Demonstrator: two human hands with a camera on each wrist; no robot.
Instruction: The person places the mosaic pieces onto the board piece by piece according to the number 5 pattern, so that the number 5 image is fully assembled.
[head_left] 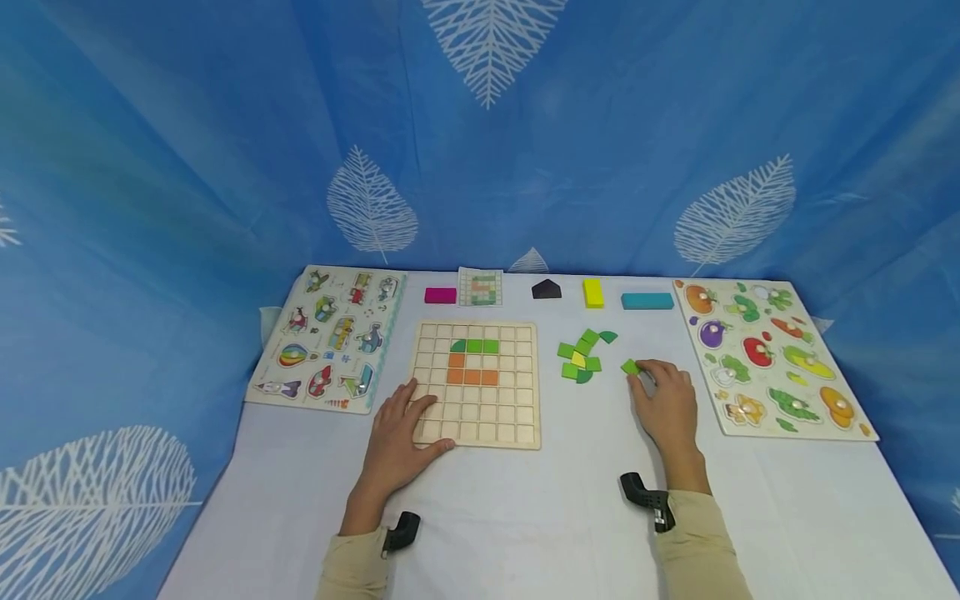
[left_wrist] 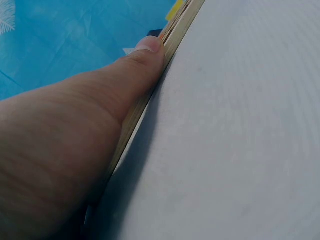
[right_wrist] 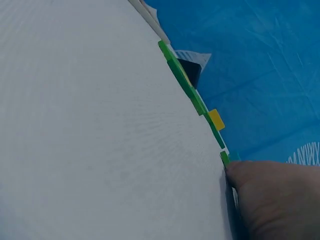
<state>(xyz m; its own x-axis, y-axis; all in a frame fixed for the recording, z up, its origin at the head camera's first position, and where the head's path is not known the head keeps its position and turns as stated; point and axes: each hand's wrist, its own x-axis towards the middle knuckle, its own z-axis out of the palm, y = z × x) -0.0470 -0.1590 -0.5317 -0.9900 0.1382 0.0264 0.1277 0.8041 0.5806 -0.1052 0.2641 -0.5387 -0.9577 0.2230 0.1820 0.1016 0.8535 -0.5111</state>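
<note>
My left hand (head_left: 396,442) rests on the near left corner of a wooden grid board (head_left: 480,432), its thumb along the front edge in the left wrist view. In the board's grid lie a green quarter-round tile (head_left: 458,346), two green square tiles (head_left: 482,346) and several orange square tiles (head_left: 472,377). To the right of the board, my right hand (head_left: 667,408) pinches a green square tile (head_left: 629,367) between thumb and fingers at the table surface. Beside it lies a loose cluster of green tiles (head_left: 592,364) with a yellow tile (head_left: 578,359) among them.
A small pattern card (head_left: 480,287) lies behind the board. Along the back stand magenta (head_left: 440,296), black (head_left: 547,289), yellow (head_left: 593,293) and teal blocks (head_left: 647,301). A vehicle puzzle (head_left: 326,337) lies left; a vegetable puzzle (head_left: 776,358) lies right.
</note>
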